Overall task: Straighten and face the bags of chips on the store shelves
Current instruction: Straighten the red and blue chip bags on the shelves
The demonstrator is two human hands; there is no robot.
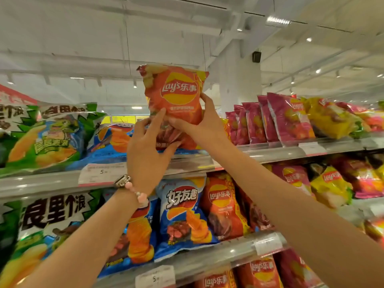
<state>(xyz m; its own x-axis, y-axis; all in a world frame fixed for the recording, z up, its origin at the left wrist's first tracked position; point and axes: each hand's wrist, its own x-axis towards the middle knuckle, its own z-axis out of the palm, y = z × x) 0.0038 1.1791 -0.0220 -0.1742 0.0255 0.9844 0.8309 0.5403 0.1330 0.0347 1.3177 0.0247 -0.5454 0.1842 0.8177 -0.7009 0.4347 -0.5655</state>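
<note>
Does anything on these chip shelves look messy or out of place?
Yes. On the top shelf, the yellow bags at the right lie slumped and tilted instead of standing face-out like the magenta bags beside them. The red Lay's bag is held up in both hands.

**Both arms raised, hands closed on bag**

Reaching up and forward with bare forearms. Left hand [146, 150] gripping low, index finger straight up the front. Right hand [204, 121] clasping the opposite side, thumb forward. Bracelet and watch on left wrist.
</note>
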